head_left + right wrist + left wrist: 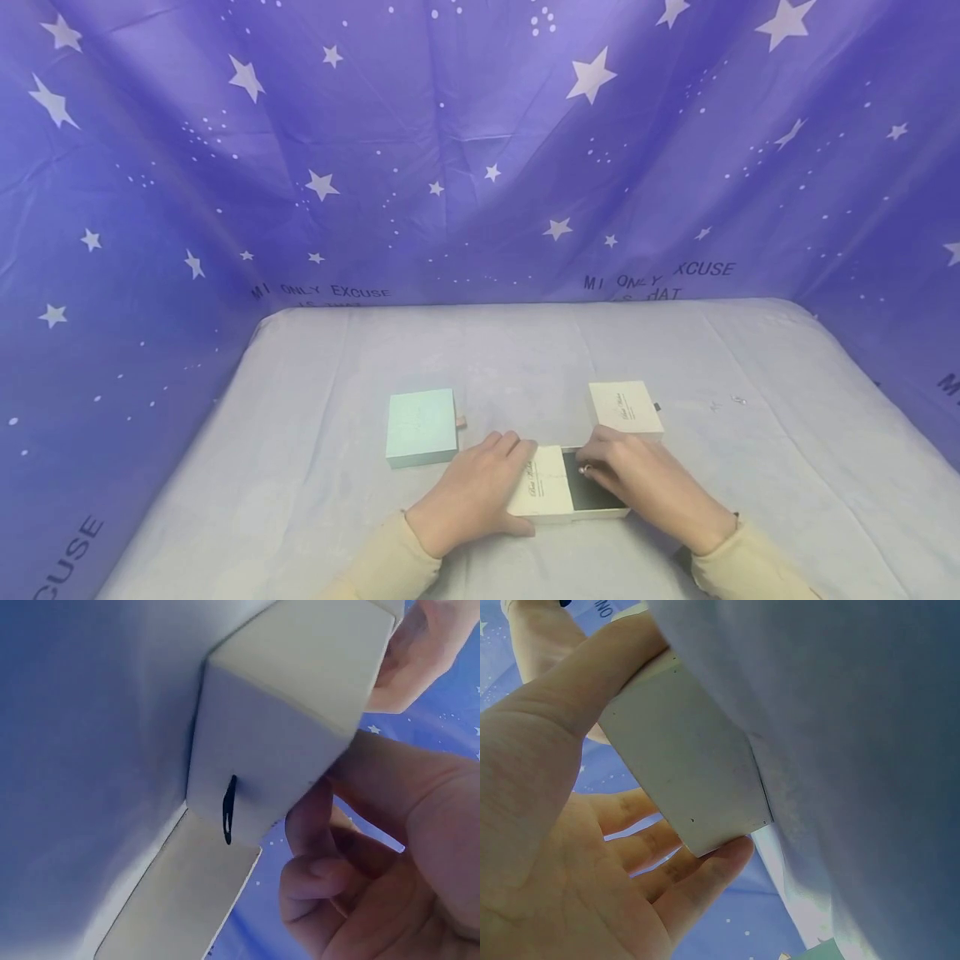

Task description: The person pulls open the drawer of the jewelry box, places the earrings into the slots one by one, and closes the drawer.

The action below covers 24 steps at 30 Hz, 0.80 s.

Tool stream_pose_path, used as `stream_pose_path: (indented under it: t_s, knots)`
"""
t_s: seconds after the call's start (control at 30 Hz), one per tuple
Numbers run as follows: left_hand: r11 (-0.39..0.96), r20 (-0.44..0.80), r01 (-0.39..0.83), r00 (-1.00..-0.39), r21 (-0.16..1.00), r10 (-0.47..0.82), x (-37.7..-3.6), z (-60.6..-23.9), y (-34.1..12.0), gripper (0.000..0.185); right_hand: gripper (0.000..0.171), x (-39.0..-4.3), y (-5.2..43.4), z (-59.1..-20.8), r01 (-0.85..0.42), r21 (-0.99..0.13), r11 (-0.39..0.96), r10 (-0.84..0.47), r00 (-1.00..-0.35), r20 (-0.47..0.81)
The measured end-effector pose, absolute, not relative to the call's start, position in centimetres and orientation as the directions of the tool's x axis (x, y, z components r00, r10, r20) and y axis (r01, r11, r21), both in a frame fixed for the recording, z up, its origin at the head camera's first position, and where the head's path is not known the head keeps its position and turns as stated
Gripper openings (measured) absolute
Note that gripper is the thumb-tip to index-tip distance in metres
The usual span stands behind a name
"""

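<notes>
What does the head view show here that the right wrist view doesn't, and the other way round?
Only the head view shows the mint green box lying left of the hands, the left hand gripping the cream sleeve, and the dark tray interior partly slid out.

Only the right wrist view shows the black pull tab on the drawer's end face.

Both show the cream drawer box, the second cream box beyond it, the right hand and the starred purple backdrop.

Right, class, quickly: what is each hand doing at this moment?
Left hand: grips the sleeve of the cream drawer box.
Right hand: fingers curled at the box's open drawer; whether it pinches anything cannot be told.
</notes>
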State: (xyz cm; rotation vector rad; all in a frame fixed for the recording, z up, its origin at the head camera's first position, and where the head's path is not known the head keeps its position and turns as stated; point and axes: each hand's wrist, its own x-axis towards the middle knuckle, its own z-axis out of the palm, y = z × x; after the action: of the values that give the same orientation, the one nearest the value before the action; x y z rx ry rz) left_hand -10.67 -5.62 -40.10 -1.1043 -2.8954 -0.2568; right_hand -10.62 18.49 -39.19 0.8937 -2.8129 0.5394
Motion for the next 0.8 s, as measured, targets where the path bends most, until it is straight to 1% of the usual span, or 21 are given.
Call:
stream_pose_path:
  t_s: [0.23, 0.57, 0.8]
  knots:
    - [0.732, 0.084, 0.665, -0.746, 0.146, 0.661, -10.67, -40.09, -5.57, 0.085, 0.014, -10.67, 18.46, -39.48, -0.571, -0.300, 0.764, -0.520, -0.821, 0.238]
    - [0.738, 0.086, 0.660, -0.750, 0.137, 0.655, -10.62, -40.02, -5.58, 0.084, 0.018, -10.57, 18.83, -39.17, -0.594, -0.265, 0.760, -0.523, -0.800, 0.293]
    - [0.743, 0.078, 0.654, -0.756, 0.139, 0.650, -10.59, -40.01, -5.51, 0.084, 0.017, -10.77, 18.72, -39.39, -0.597, -0.254, 0.761, -0.534, -0.798, 0.278]
